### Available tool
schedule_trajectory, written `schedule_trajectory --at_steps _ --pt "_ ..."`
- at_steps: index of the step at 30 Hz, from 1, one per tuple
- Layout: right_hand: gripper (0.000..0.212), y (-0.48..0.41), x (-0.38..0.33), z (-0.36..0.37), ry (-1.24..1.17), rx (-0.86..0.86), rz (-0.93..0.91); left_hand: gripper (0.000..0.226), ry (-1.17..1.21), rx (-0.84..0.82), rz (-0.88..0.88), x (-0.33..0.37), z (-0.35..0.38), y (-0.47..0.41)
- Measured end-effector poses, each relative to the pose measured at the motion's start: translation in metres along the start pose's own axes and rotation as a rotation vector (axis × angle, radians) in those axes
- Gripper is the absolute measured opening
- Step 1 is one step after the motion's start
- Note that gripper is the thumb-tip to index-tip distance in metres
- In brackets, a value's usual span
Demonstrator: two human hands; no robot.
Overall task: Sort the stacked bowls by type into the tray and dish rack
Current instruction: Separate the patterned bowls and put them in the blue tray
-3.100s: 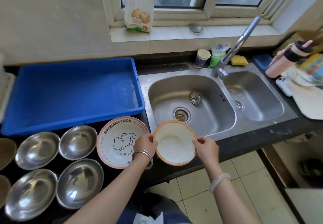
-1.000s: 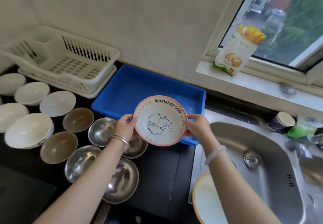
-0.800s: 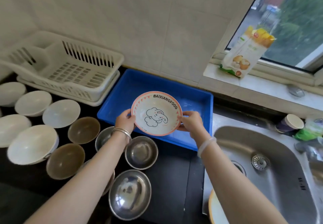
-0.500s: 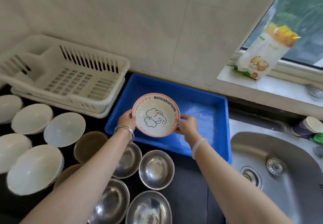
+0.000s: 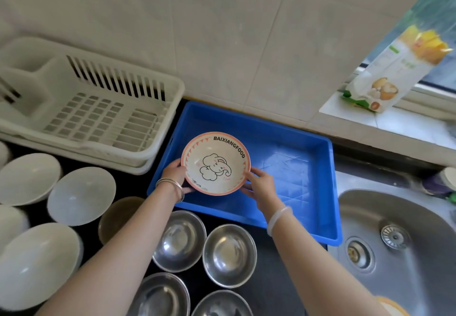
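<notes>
Bringing elephant bowl (image 5: 216, 164) from sink (image 5: 407, 278) side down into blue tray (image 5: 296, 167), left hand (image 5: 174, 174) and right hand (image 5: 260, 183) fingers gripping rim; seemingly not landed.

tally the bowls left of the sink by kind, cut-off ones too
shiny steel bowls: 4
plain white bowls: 5, two cut off at the left edge
brown bowl: 1
pink-rimmed elephant-print bowl, held over the blue plastic tray: 1
total: 11
</notes>
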State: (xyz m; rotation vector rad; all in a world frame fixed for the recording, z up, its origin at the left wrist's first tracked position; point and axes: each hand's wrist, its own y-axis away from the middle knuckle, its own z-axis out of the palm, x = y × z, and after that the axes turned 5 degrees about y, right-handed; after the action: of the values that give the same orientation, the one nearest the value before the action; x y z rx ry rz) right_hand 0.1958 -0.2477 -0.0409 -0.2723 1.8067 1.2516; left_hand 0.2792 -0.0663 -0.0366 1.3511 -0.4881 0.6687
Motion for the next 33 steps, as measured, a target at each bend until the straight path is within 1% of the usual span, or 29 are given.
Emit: schedule_trajectory --at_steps 2,3,5,9,13,18,22,28,33 --pt "0.032 0.004 0.008 -0.003 -0.142 -0.121 0.075 0.034 0.099 -0.028 -0.125 0.000 -0.001 0.004" --pt "0.034 0.006 0.013 -0.003 -0.203 -0.177 0.099 0.036 0.135 -0.037 -0.161 -0.002 -0.001 0.005" --pt "0.037 0.008 0.021 -0.001 -0.278 -0.222 0.110 0.041 0.196 -0.041 -0.192 -0.005 -0.001 0.005" --pt "0.041 0.005 0.021 0.008 -0.340 -0.222 0.076 0.035 0.324 -0.034 -0.208 -0.005 -0.001 0.004" --pt "0.042 -0.003 0.006 0.020 -0.323 -0.180 0.058 0.031 0.421 -0.021 -0.186 -0.001 0.004 -0.001" --pt "0.043 -0.013 -0.009 0.035 -0.329 -0.129 0.053 0.034 0.403 -0.030 -0.149 0.005 0.009 -0.007" --pt "0.044 -0.018 -0.015 0.040 -0.329 -0.096 0.048 0.029 0.422 -0.030 -0.123 0.009 0.013 -0.013" --pt "0.042 -0.024 -0.020 0.041 -0.329 -0.076 0.048 0.016 0.419 -0.010 -0.090 0.010 0.019 -0.020" --pt "0.044 -0.023 -0.021 0.041 -0.329 -0.064 0.062 0.016 0.416 0.002 -0.075 0.009 0.020 -0.022"
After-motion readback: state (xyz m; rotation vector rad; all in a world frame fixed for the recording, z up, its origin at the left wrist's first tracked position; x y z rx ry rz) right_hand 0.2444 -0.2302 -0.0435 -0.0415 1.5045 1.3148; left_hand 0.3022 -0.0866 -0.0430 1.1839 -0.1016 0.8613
